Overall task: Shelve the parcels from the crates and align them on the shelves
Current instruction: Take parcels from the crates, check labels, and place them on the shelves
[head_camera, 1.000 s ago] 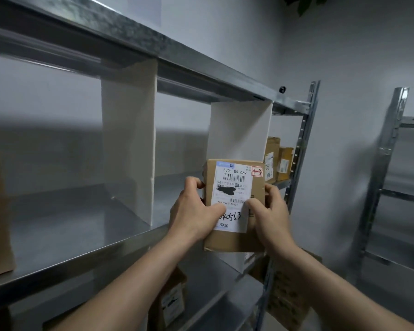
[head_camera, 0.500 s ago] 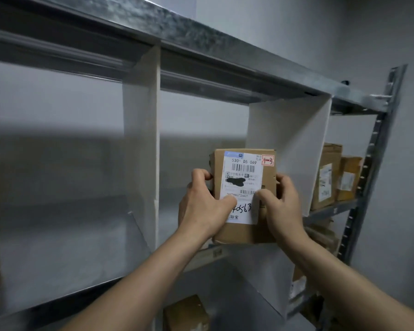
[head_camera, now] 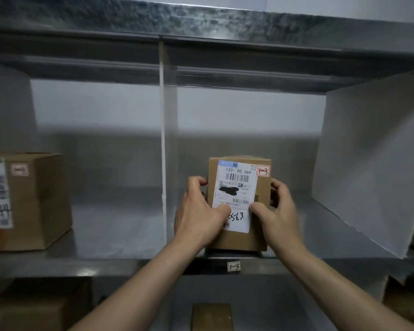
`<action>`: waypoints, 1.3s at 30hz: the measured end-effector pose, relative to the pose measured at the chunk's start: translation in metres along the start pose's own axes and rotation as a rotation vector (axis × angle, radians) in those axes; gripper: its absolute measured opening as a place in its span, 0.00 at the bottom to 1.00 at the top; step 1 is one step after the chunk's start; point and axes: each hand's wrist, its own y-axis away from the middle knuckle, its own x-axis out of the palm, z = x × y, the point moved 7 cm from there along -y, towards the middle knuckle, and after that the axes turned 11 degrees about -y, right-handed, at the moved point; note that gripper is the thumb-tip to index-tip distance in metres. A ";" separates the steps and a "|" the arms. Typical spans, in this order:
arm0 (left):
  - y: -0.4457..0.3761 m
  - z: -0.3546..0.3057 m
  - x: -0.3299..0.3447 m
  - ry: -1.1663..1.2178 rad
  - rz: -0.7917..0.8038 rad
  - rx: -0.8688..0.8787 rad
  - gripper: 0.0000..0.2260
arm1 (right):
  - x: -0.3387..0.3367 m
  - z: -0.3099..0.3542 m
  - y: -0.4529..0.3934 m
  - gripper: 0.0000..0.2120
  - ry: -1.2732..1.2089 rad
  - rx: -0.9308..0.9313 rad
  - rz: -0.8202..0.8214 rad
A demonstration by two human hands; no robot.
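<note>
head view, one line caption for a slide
Both hands, left and right, hold a labelled parcel upright at the front edge of bay 1-3.

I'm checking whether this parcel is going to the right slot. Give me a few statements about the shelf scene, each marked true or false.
1. Both hands hold the parcel. True: the left hand and the right hand each have a grip on one side of it.
2. The red-marked sticker on the parcel reads 2-5. False: it reads 1-3.
3. The shelf-edge tag below the parcel reads 1-3. True.
4. The parcel's printed label faces the back wall. False: it faces the camera.
5. The parcel is in the same bay as the larger box. False: a white divider stands between them.
</note>
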 end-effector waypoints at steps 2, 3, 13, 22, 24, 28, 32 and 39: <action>0.004 0.005 0.000 -0.017 -0.035 -0.024 0.32 | 0.003 -0.007 0.004 0.32 0.025 0.018 0.057; 0.006 0.005 0.000 -0.032 -0.043 -0.029 0.35 | 0.004 -0.010 0.004 0.35 0.038 0.027 0.081; 0.004 0.012 0.009 -0.136 -0.077 -0.071 0.35 | 0.017 -0.037 -0.002 0.33 0.070 0.133 0.185; -0.006 0.025 0.011 -0.130 -0.099 -0.118 0.32 | 0.031 -0.049 -0.012 0.30 0.097 0.130 0.220; -0.007 0.028 0.012 -0.129 -0.101 -0.132 0.31 | 0.033 -0.051 -0.013 0.30 0.100 0.133 0.221; -0.004 0.028 0.013 -0.136 -0.082 -0.145 0.32 | 0.032 -0.055 -0.014 0.33 0.152 0.134 0.225; 0.007 0.024 0.015 -0.120 -0.069 -0.148 0.37 | 0.031 -0.053 -0.011 0.40 0.199 0.120 0.232; 0.031 0.008 0.015 -0.158 -0.094 -0.080 0.45 | 0.020 -0.041 -0.003 0.45 0.191 0.045 0.181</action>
